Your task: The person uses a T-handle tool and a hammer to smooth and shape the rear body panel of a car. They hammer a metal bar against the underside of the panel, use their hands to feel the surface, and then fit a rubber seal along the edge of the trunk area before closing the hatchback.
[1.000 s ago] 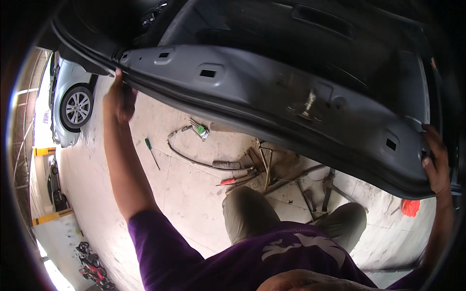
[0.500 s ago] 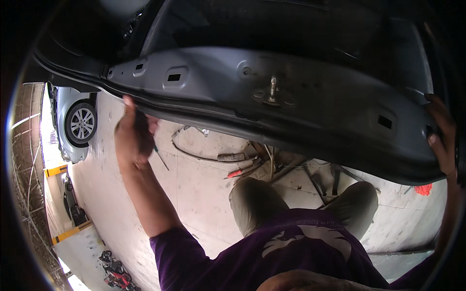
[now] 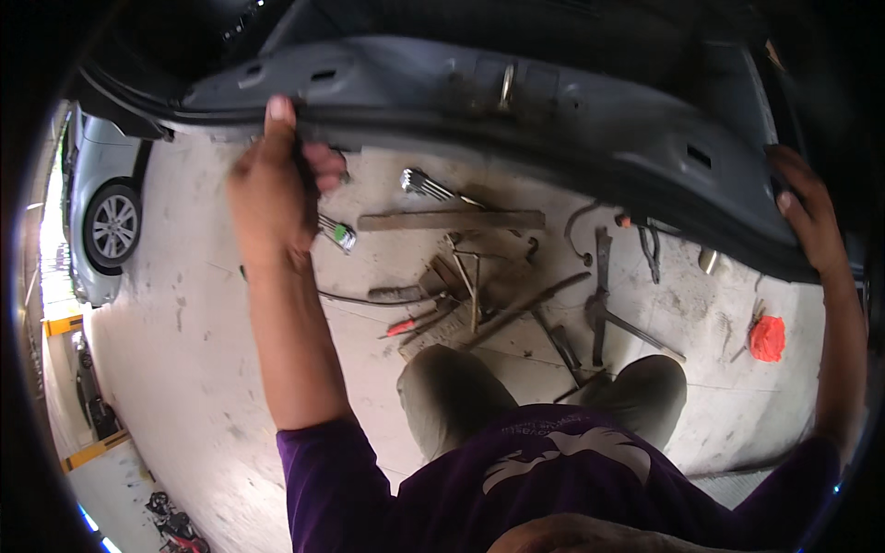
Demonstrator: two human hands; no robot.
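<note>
A grey metal rear panel of a car point(image 3: 396, 74), with slots and a latch striker point(image 3: 506, 88), spans the upper view. A black rubber seal point(image 3: 479, 138) runs along its near edge. At the left part of that edge is my left hand point(image 3: 277, 184), thumb laid up against the seal and fingers curled below it. My right hand point(image 3: 816, 207) is closed around the panel's right end, thumb and fingers bent over its edge. The undersides of both grips are hidden.
Beneath the panel, the floor holds a flat bar point(image 3: 452, 220), a hammer point(image 3: 599, 304), pliers point(image 3: 651, 249), a red-handled tool point(image 3: 401, 327), hex keys point(image 3: 336, 233) and a red cloth-like bundle point(image 3: 767, 338). My knees are bent below. A silver car point(image 3: 106, 203) stands at far left.
The view has shifted, so the panel appears higher and more floor tools show. My left hand has slid slightly right along the seal. My right hand stays at the panel's right end.
</note>
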